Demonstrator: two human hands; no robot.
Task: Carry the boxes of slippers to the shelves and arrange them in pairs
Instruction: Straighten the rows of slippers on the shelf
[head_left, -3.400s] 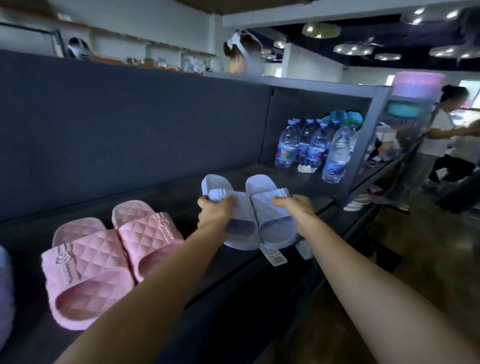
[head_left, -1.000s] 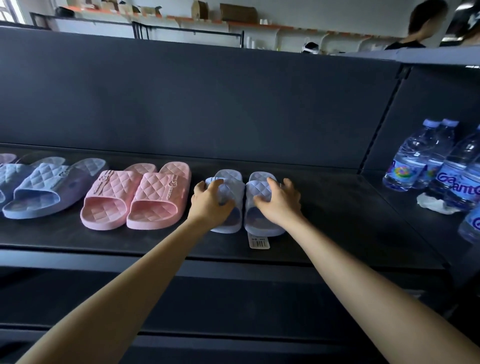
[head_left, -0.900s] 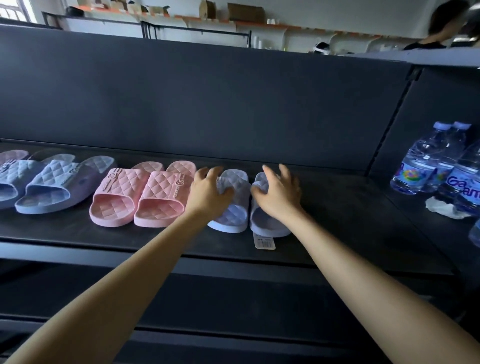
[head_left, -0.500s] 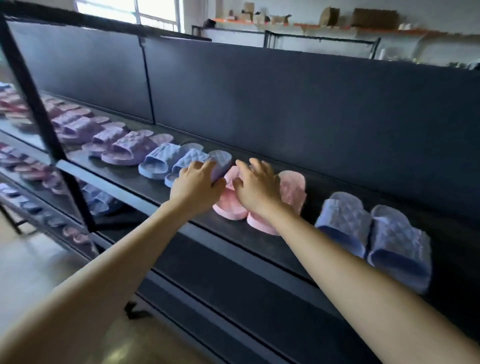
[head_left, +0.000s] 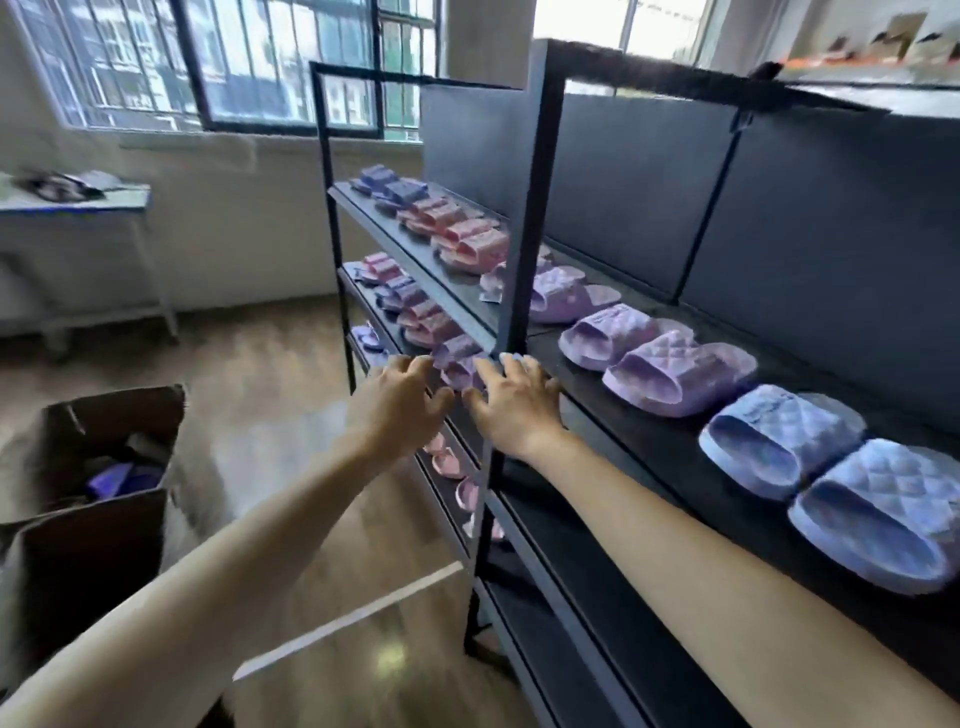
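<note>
Both my hands hang in the air in front of the black shelf post, fingers spread and holding nothing. My left hand (head_left: 397, 408) is over the floor side, my right hand (head_left: 511, 405) just at the shelf's front edge (head_left: 587, 410). On the top shelf to the right lie a blue quilted pair of slippers (head_left: 831, 478) and a lilac pair (head_left: 660, 358). Further pairs in pink (head_left: 467, 241) and purple stand on the far shelf unit. An open cardboard box (head_left: 98, 488) with blue slippers inside stands on the floor at the left.
The black post (head_left: 511, 291) stands directly behind my hands. Lower shelves (head_left: 415, 317) carry more slipper pairs. A white table (head_left: 72, 208) stands by the windows at the far left. Wooden floor lies between box and shelves.
My hands have come off the pink pair and drawn back from the shelf, now empty. My view has swung left, bringing the box, floor and windows into sight.
</note>
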